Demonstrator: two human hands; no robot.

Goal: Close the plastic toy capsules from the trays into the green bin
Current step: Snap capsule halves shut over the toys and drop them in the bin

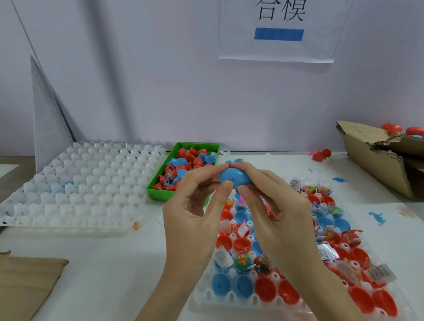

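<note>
Pinching one blue capsule [234, 176], left hand [192, 219] and right hand [274, 206] hover above two trays [82, 184].

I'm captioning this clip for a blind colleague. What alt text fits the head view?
Both hands, left hand and right hand, pinch a blue capsule above a tray of red and blue capsule halves. Behind sit a green bin of capsules and an upturned white tray.
</note>
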